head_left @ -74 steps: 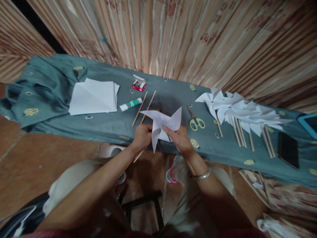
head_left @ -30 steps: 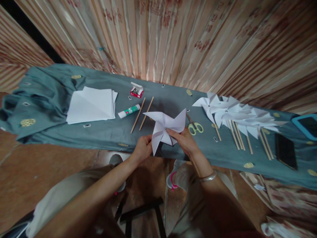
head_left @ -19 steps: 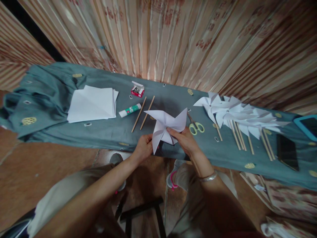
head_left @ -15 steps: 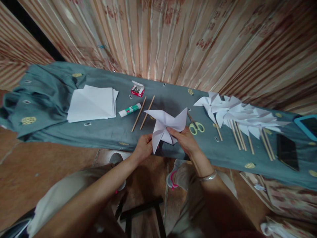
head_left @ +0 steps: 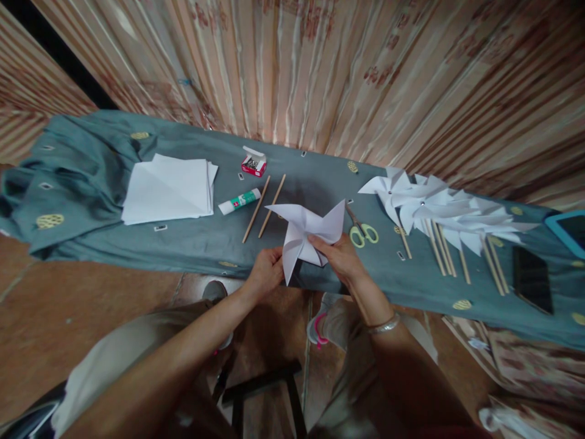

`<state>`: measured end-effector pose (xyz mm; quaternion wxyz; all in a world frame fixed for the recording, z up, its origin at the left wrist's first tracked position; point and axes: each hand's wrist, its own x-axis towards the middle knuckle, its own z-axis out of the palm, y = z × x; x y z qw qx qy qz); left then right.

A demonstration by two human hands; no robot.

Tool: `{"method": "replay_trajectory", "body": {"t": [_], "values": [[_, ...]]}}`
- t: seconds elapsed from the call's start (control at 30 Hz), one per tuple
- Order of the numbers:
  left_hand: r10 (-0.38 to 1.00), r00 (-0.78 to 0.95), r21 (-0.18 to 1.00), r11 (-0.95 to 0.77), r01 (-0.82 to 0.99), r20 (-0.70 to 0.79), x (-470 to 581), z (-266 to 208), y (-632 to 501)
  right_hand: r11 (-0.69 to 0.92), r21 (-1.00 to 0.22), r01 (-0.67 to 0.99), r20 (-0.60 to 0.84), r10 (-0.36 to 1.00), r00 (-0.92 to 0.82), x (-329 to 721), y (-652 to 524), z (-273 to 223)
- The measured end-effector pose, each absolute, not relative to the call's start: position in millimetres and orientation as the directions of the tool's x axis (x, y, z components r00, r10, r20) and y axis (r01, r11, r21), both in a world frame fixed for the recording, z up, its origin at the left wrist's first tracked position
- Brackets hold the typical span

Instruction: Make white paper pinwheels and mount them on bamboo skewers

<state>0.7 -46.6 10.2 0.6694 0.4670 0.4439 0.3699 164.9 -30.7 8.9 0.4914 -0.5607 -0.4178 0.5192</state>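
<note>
Between my hands is a white paper pinwheel (head_left: 305,235), its four-bladed shape held above the table's near edge. My right hand (head_left: 340,259) grips it, with the thumb pressed at the centre and the fingers behind the paper. My left hand (head_left: 267,269) is closed at the lower left blade, fingers pinched together; part of them is hidden by the paper. Scissors (head_left: 363,234) with pale green handles lie just right of the pinwheel. Two wooden sticks (head_left: 256,209) and a glue stick (head_left: 239,201) lie to its left.
A stack of white paper (head_left: 169,190) lies at the left, near a small red box (head_left: 254,162) of metal pieces. Several finished pinwheels (head_left: 439,204) with sticks lie at the right, beside a black phone (head_left: 532,279) and a blue-framed device (head_left: 569,230). A grey-green cloth (head_left: 201,244) covers the table.
Almost nothing differs; the right thumb stays on the pinwheel's centre. The view has shifted very slightly.
</note>
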Motion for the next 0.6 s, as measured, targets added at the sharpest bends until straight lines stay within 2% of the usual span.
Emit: {"method": "replay_trajectory", "body": {"t": [0.27,0.6], "values": [[0.901,0.336,0.95,0.307,-0.049,-0.274,0.6,3.1,-47.2,-0.164,-0.986,-0.042,-0.168,0.976,0.14,163.9,-31.4,4.9],[0.938,0.311,0.987,0.129,0.097,-0.153,-2.4,7.0,-45.1,-0.145,-0.985,-0.093,-0.157,0.977,0.141,163.2,-29.4,1.2]]}}
